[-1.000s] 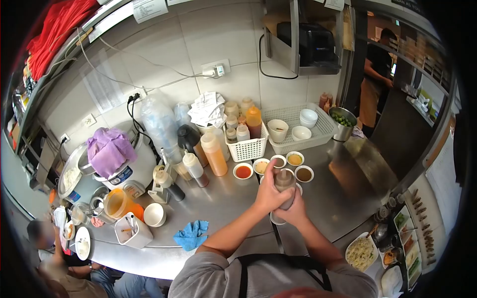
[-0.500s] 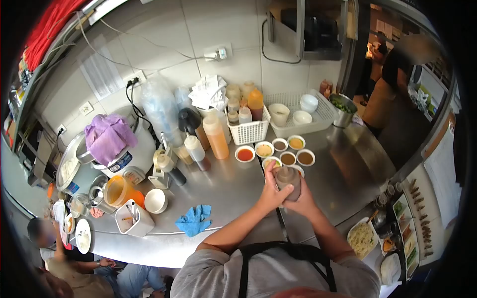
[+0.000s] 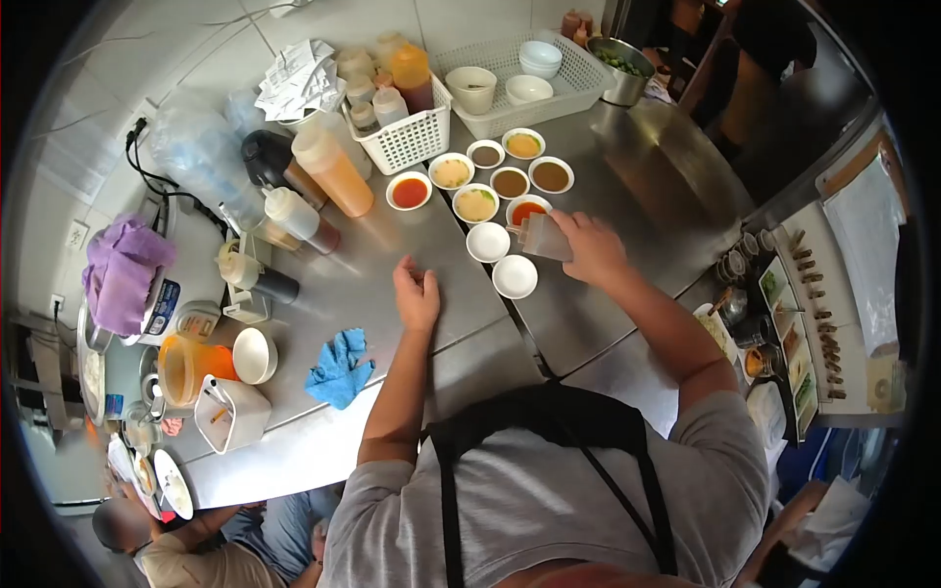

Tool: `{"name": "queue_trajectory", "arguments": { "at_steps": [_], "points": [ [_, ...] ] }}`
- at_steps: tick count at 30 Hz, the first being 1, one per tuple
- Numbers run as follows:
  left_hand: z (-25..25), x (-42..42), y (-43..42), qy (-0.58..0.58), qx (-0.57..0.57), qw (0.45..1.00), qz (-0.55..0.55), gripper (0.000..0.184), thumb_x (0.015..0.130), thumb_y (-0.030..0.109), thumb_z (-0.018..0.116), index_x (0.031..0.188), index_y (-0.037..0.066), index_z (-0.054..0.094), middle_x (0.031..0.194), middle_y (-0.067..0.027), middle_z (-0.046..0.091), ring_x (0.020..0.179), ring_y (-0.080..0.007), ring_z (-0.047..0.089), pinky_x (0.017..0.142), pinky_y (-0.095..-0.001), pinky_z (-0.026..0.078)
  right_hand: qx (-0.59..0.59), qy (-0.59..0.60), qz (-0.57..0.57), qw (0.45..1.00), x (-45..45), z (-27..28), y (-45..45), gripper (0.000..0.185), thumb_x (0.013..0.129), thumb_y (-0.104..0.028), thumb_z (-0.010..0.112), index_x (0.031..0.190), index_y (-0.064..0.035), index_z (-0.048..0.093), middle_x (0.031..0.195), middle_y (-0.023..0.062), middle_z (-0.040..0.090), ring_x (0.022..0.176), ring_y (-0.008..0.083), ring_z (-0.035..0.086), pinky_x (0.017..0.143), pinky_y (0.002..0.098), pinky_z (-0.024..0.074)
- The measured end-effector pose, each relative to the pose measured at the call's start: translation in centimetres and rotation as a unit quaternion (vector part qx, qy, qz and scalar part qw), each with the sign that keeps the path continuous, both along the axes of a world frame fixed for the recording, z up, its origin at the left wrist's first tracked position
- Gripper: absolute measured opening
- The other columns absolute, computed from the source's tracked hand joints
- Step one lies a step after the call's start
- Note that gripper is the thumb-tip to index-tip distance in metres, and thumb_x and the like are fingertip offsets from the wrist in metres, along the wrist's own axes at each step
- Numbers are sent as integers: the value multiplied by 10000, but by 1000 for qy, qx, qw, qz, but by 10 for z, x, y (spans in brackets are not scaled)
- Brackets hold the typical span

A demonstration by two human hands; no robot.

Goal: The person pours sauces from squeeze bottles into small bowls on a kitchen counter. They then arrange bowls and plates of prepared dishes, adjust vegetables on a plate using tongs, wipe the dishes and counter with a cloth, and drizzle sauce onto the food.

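The squeeze btl (image 3: 546, 238) is gripped in the R hand (image 3: 591, 252), fingers wrapped round its base end; it's tipped on its side, nozzle pointed L, by the near rim of the orange-red sauce bowl (image 3: 528, 210). Whether that rim is touched can't be told. The L hand (image 3: 418, 294) is held w/ fingers loosely curled, thumb apart, over the bare worktop (image 3: 446, 323); contact unclear.

Just beside the btl, 2 plain white bowls are set: the upper bowl (image 3: 488, 242) & the lower bowl (image 3: 516, 276). Beyond, filled sauce bowls are grouped: brown, yellow & pale w/ green bits, w/ the red sauce bowl (image 3: 410, 191) at the L edge.

Farther L, an orange btl (image 3: 333, 171) & a red-bottomed btl (image 3: 302, 220) are stood upright. A blue cloth (image 3: 339, 368) is left crumpled nr the worktop's front edge. At the back, btls are packed in the white basket (image 3: 407, 137); bowls are held in the wide basket (image 3: 588, 83), w/ a metal pot (image 3: 623, 83) of greens to its R.
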State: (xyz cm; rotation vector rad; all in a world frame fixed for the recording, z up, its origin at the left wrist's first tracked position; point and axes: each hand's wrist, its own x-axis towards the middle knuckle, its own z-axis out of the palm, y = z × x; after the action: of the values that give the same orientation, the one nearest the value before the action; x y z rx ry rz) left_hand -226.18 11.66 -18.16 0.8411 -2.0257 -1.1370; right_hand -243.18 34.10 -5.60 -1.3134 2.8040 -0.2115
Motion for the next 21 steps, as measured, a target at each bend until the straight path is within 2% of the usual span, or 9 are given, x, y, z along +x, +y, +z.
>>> {"name": "queue_trajectory", "arguments": {
  "at_steps": [7, 13, 21],
  "points": [
    [0, 0, -1, -21, -62, 998, -3, 395, 747, 76, 544, 1111, -10, 414, 998, -123, 481, 725, -159, 508, 659, -275, 435, 83, 128, 79, 985, -3, -8, -20, 540, 632, -63, 600, 1132, -139, 414, 951, 95, 516, 866, 272, 518, 754, 386, 387],
    [-1, 1, -3, -1, -65, 998, -10, 381, 743, 72, 539, 1097, -7, 421, 983, -119, 476, 721, -164, 512, 654, -273, 436, 140, 198, 103, 965, -8, 0, -39, 407, 692, -125, 558, 1083, -133, 444, 964, 89, 530, 891, 258, 517, 778, 366, 370],
    [4, 1, -3, -20, -74, 997, -6, 317, 731, 86, 545, 1026, -4, 472, 915, -100, 469, 700, -167, 504, 645, -277, 434, 195, 182, 108, 958, -11, 10, -48, 327, 717, -147, 539, 1034, -114, 469, 960, 82, 540, 897, 250, 529, 759, 343, 381]
  ]
}}
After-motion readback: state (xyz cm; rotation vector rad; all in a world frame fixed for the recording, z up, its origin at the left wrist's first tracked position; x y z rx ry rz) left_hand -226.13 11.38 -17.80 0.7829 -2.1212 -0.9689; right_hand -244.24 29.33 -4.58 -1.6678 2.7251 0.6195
